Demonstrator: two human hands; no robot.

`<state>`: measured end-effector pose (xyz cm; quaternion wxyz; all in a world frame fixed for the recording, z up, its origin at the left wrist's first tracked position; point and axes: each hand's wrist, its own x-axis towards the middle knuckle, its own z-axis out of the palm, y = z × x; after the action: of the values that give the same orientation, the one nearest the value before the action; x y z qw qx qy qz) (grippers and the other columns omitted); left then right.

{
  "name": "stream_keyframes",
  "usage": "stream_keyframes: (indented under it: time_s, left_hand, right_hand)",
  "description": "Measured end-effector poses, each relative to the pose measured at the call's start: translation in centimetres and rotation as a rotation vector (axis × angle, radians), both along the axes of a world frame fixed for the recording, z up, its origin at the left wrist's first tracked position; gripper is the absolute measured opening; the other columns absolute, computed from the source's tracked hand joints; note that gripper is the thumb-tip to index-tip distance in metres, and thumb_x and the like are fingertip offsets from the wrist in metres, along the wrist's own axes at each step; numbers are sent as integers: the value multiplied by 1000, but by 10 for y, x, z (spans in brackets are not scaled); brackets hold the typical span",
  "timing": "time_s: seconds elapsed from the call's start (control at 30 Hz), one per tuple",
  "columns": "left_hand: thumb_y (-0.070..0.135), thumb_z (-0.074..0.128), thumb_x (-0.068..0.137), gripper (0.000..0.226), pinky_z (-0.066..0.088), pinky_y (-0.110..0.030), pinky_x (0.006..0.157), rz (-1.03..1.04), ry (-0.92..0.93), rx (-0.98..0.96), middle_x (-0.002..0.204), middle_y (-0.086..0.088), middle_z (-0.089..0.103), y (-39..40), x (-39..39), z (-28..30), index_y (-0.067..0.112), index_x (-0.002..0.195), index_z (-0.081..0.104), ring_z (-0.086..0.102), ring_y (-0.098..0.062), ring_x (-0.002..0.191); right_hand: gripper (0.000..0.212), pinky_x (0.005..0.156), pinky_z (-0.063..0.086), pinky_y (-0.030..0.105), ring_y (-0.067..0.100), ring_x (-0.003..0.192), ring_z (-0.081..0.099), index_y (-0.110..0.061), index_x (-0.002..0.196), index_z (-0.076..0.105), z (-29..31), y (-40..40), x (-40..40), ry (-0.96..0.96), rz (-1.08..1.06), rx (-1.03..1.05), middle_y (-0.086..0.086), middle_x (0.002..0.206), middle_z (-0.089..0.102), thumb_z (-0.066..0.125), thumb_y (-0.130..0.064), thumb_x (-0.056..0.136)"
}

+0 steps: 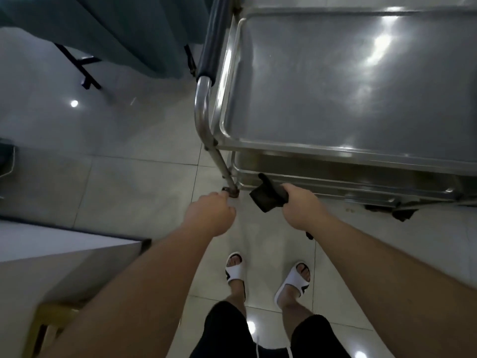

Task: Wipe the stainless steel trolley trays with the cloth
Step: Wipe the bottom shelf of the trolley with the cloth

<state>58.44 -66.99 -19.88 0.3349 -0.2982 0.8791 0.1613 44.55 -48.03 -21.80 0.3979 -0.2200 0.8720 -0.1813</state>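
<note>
A stainless steel trolley fills the upper right, its bare top tray [348,81] shining with reflections. A lower tray [335,183] shows beneath its front edge. My right hand [302,204] grips a dark cloth [268,197] just in front of the lower tray's near rim. My left hand [210,214] is held out with its fingers curled and holds nothing, close to the foot of the trolley's front left leg [223,166].
The trolley's push handle [206,73] with dark padding runs along its left side. A teal curtain [116,29] on a black stand hangs at the upper left. A pale counter [64,251] lies at the lower left. My sandalled feet stand on the tiled floor [129,182].
</note>
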Motion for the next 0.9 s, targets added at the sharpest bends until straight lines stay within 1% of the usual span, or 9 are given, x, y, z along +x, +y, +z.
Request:
stream_keyframes:
  time_s: [0.2, 0.33, 0.4, 0.5, 0.6, 0.67, 0.73, 0.8, 0.9]
  left_hand:
    - [47, 42, 105, 54, 46, -43, 102, 193, 84, 109, 152, -8, 52, -3, -11, -68, 29, 156, 42, 53, -33, 133]
    - [49, 48, 103, 51, 49, -36, 91, 374, 175, 110, 142, -5, 62, -22, -18, -123, 26, 149, 50, 62, -30, 121]
    - [49, 49, 103, 55, 52, -40, 94, 416, 208, 66, 144, -6, 61, -37, -25, -148, 26, 153, 46, 62, -30, 122]
    - [54, 52, 101, 67, 48, -46, 107, 446, 294, -12, 156, -7, 52, -62, -34, -182, 23, 160, 39, 54, -31, 137]
    - [61, 60, 98, 74, 47, -41, 105, 479, 498, 6, 154, -4, 55, -81, -44, -210, 21, 157, 44, 54, -27, 139]
    - [56, 65, 97, 58, 46, -25, 88, 486, 644, 8, 139, 7, 63, -89, -52, -226, 27, 145, 54, 59, -15, 123]
    - [51, 69, 96, 31, 37, -13, 71, 529, 776, 15, 114, 23, 64, -91, -60, -240, 38, 123, 62, 58, 1, 99]
    - [48, 71, 95, 13, 38, -12, 64, 597, 907, 79, 95, 22, 65, -93, -70, -251, 45, 101, 59, 62, 6, 81]
    - [42, 69, 96, 6, 50, -14, 60, 678, 1128, 169, 86, 12, 72, -92, -84, -269, 36, 97, 69, 67, 6, 80]
  right_hand:
    - [45, 75, 50, 36, 29, 95, 62, -29, 133, 59, -62, -21, -23, 30, -56, -42, 7, 107, 65, 51, -7, 93]
    - [52, 82, 51, 38, 31, 100, 62, -34, 138, 55, -106, -49, -39, 100, -27, -83, 5, 113, 65, 48, -8, 93]
    - [48, 83, 51, 39, 30, 101, 62, -35, 132, 58, -127, -64, -43, 133, -9, -111, -1, 109, 64, 46, -7, 94]
    - [41, 83, 54, 44, 30, 97, 63, -28, 121, 62, -155, -86, -51, 149, -17, -192, 2, 105, 66, 47, -5, 90]
    - [25, 74, 47, 39, 27, 88, 60, -25, 107, 61, -176, -112, -65, 217, -66, -285, -1, 94, 61, 47, -22, 87]
    - [31, 74, 44, 37, 27, 88, 58, -21, 110, 62, -189, -130, -74, 308, -49, -376, 1, 95, 61, 45, -30, 85]
    - [33, 80, 50, 41, 29, 98, 62, -19, 121, 63, -204, -150, -81, 423, 46, -431, 5, 108, 67, 50, -22, 91]
    - [33, 83, 54, 43, 28, 103, 64, -21, 125, 63, -224, -169, -84, 540, 123, -453, 4, 114, 68, 52, -16, 94]
    - [33, 84, 52, 39, 29, 105, 63, -21, 123, 63, -257, -192, -78, 603, 192, -465, 5, 113, 68, 58, -19, 91]
